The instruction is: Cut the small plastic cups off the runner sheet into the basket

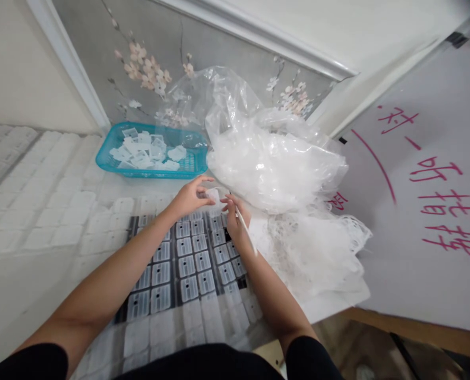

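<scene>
My left hand point(192, 198) has its thumb and fingers around a small clear plastic piece point(213, 197), above the far end of the rows of clear pieces. Close beside it on the right, my right hand point(237, 216) grips a thin white stick-like tool point(246, 231), which slants down across the palm toward the wrist. Below both hands lie rows of clear rectangular plastic pieces point(186, 266) on dark strips, many with a black dot. The tool's far tip is too small to make out.
Behind my left hand stands a blue basket point(151, 173) with loose translucent pieces. A large clear bag point(274, 163) of white items sits behind my right hand, with a white stringy heap point(318, 248) in front. More white pieces point(56, 211) cover the left. A whiteboard point(425, 174) stands right.
</scene>
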`<state>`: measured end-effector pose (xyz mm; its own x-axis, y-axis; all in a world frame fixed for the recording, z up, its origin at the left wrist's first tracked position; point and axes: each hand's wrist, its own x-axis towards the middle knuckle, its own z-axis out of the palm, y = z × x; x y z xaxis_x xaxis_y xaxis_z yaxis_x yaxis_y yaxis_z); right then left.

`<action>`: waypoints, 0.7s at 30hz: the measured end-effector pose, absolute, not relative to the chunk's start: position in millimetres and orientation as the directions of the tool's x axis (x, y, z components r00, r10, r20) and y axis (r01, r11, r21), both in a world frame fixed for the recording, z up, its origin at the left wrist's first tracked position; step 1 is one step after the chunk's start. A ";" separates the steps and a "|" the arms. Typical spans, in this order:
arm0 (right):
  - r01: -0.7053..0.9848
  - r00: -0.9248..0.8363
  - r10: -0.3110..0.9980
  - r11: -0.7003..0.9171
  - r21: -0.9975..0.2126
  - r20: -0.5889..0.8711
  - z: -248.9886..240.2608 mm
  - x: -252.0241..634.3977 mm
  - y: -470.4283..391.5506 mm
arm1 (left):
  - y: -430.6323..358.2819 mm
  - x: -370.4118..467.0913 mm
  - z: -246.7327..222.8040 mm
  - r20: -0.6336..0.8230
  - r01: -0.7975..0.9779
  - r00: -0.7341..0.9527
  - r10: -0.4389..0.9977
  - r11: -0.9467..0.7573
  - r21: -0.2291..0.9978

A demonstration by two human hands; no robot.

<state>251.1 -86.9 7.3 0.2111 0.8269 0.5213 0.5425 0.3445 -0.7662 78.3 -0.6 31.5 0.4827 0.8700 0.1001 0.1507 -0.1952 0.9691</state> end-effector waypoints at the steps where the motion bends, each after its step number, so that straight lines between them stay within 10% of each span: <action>1: 0.578 0.184 0.814 0.364 -0.731 0.551 7.1 250.4 -84.8 | -1.3 78.6 32.2 0.102 0.164 0.481 0.871 -0.204 0.965; 21: 0.684 0.064 0.757 0.441 -0.581 0.650 6.5 249.2 -77.8 | -13.4 83.1 42.1 0.171 0.333 0.498 0.850 -0.370 0.867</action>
